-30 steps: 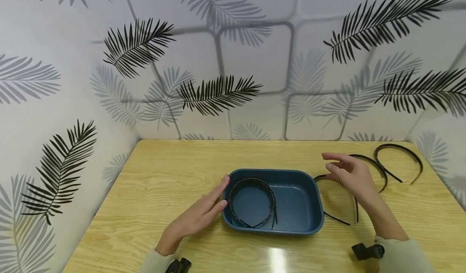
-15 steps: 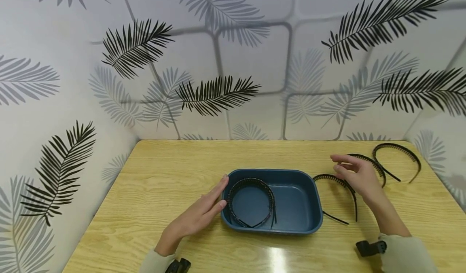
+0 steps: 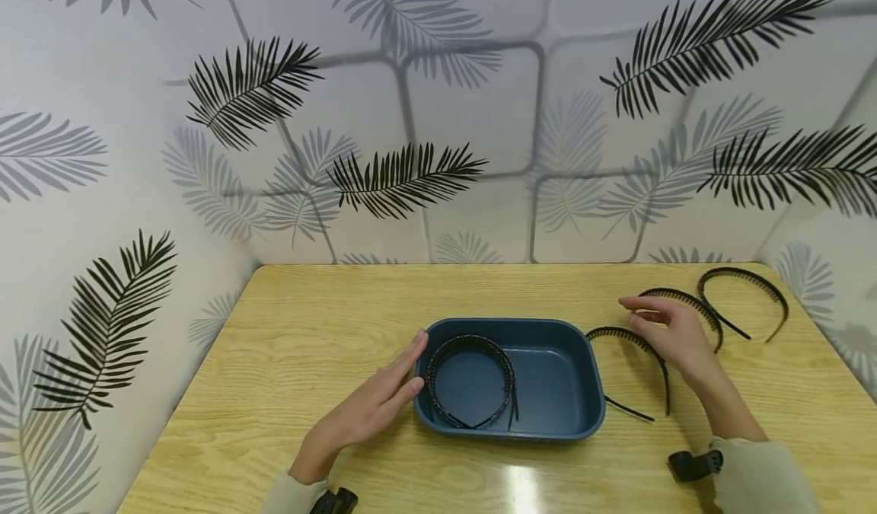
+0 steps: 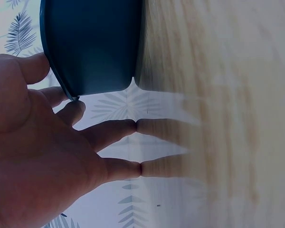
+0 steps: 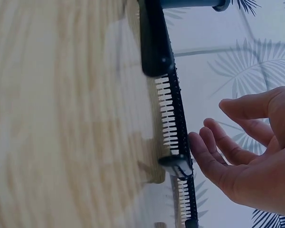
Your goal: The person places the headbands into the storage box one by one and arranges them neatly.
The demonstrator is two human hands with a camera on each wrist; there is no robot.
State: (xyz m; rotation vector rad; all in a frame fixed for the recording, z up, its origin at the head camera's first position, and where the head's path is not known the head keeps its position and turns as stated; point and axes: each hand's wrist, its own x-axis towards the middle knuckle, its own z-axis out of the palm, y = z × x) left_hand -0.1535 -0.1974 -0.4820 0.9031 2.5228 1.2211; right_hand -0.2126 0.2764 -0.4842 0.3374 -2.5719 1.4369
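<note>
Blue tray: sits mid-counter; one black toothed headband lies inside its left half.
Left hand: flat on the counter, fingers straight, fingertips touching the tray's left wall.
Right hand: fingers loosely spread, holding nothing, just above the nearest loose headband.
Nearest loose headband: on the counter just right of the tray.
Other headbands: a second and a third lie farther right, near the back edge.
</note>
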